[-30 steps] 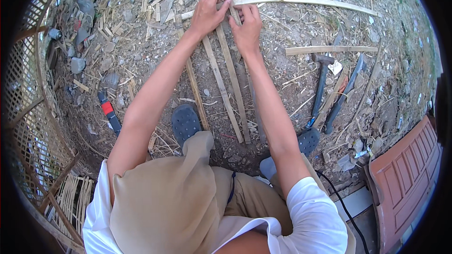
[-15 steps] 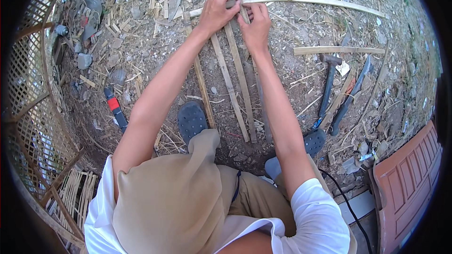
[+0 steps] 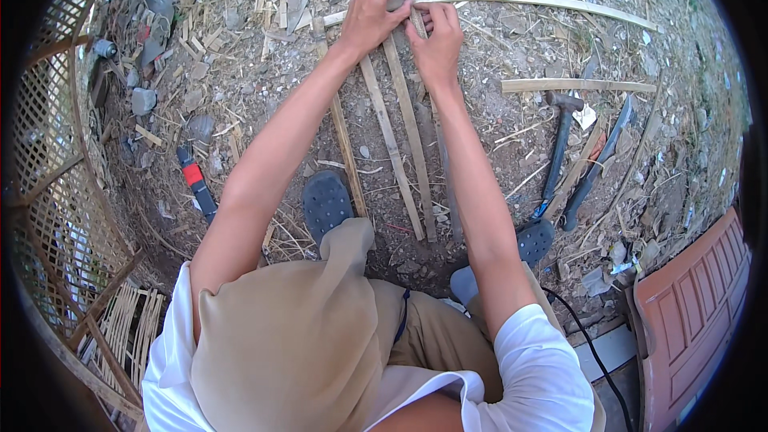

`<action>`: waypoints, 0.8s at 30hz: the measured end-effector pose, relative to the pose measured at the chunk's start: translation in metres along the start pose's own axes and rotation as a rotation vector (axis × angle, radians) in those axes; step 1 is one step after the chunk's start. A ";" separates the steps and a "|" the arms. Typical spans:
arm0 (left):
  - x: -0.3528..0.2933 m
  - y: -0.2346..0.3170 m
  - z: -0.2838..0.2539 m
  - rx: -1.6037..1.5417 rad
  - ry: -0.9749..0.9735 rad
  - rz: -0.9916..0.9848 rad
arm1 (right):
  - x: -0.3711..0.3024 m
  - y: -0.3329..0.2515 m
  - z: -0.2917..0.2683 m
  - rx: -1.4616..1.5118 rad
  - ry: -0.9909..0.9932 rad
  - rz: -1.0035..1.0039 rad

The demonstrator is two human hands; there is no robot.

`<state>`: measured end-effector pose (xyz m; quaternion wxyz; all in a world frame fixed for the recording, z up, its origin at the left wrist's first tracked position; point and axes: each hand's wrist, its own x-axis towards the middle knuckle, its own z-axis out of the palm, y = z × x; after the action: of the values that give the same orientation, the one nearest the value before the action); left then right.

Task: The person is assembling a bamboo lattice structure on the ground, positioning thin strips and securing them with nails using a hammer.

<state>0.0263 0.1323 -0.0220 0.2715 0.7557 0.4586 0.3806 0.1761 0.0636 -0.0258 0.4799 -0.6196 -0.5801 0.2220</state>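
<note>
Both my hands meet at the far end of a row of bamboo strips laid on the ground. My left hand (image 3: 373, 19) is closed, thumb and fingers pinching at a joint where strips cross. Close against it, my right hand (image 3: 438, 42) grips the end of a short upright bamboo strip (image 3: 418, 26), its fingers curled. A long pale cross strip (image 3: 552, 2) runs from under my fingers off to the right. Several lengthwise strips (image 3: 390, 140) reach from there back toward my feet. My fingers hide how the pieces meet.
To the right lie a hammer (image 3: 558, 152), a machete-like blade with a dark handle (image 3: 596, 164) and a loose strip (image 3: 576, 86). A red-and-black tool (image 3: 194, 180) is at left. A lattice panel (image 3: 56, 216) stands far left, a brown plastic chair (image 3: 696, 312) lower right.
Both hands have shifted very slightly to the right, still closed at the same joint. The lengthwise strips on the ground look almost unmoved.
</note>
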 end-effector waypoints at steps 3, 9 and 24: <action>-0.001 0.001 0.002 -0.001 0.007 -0.011 | 0.000 0.002 0.000 -0.013 0.008 -0.020; -0.001 -0.003 0.003 -0.006 0.016 -0.013 | 0.000 0.002 0.001 -0.021 0.004 -0.033; 0.031 -0.005 -0.022 -0.059 -0.244 -0.181 | -0.001 -0.002 -0.001 0.025 -0.012 0.049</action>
<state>0.0149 0.1635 -0.0030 0.3806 0.7436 0.4770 0.2732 0.1758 0.0615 -0.0234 0.4786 -0.6264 -0.5646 0.2444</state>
